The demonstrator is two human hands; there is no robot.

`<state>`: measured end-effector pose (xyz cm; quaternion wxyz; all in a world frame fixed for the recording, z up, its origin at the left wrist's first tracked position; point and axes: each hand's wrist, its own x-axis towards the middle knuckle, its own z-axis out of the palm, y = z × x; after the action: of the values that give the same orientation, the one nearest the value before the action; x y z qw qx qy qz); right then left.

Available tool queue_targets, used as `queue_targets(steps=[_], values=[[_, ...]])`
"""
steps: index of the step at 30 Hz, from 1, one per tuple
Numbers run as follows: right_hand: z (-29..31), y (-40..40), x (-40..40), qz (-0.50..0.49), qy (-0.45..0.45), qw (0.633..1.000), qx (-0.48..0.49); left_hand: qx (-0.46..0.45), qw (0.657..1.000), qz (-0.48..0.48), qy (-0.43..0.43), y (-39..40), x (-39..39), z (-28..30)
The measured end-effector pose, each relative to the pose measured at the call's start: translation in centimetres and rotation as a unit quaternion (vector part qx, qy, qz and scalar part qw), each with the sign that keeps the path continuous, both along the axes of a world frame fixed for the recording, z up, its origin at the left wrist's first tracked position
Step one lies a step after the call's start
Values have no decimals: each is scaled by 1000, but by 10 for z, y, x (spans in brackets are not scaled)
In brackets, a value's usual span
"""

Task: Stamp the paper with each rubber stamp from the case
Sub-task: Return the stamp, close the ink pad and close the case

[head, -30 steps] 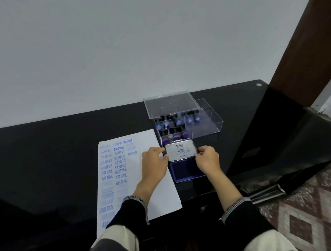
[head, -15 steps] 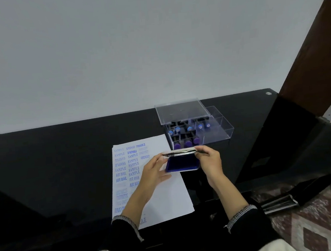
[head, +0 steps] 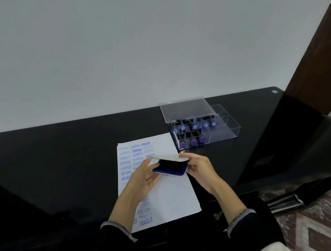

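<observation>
A blue ink pad (head: 171,167) with its white lid half lowered is held above the paper (head: 172,196). My left hand (head: 144,179) supports its left side from below, fingers around the base. My right hand (head: 198,167) pinches the lid and base at the right end. The white paper lies on the black table (head: 64,163) and carries blue stamped words such as SAMPLE, FRAGILE and AIR MAIL. Behind it stands the clear plastic case (head: 220,133) with several rubber stamps (head: 193,141) inside, its clear lid (head: 186,109) tilted up at the back.
A white wall rises behind the table. A dark brown wooden panel (head: 318,63) stands at the right. Patterned floor (head: 317,226) shows at the lower right, beside the table's right edge.
The ink pad has been lifted off the table and carried left over the paper, and its lid has swung down from upright toward the base. The view has shifted too.
</observation>
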<state>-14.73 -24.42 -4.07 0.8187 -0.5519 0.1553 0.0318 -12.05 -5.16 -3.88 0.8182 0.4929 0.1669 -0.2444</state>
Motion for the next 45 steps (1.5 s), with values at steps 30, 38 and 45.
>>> queue_targets(steps=[30,38,45], values=[[32,-70,4,-308,-28,942,-128,395,822,-9,-410,-70,16,-13],[65,-128,46,-329,-53,868,-367,564,651,-128,-492,-80,42,-38],[60,-132,77,-220,13,826,-520,561,663,-130,-479,-82,42,-44]])
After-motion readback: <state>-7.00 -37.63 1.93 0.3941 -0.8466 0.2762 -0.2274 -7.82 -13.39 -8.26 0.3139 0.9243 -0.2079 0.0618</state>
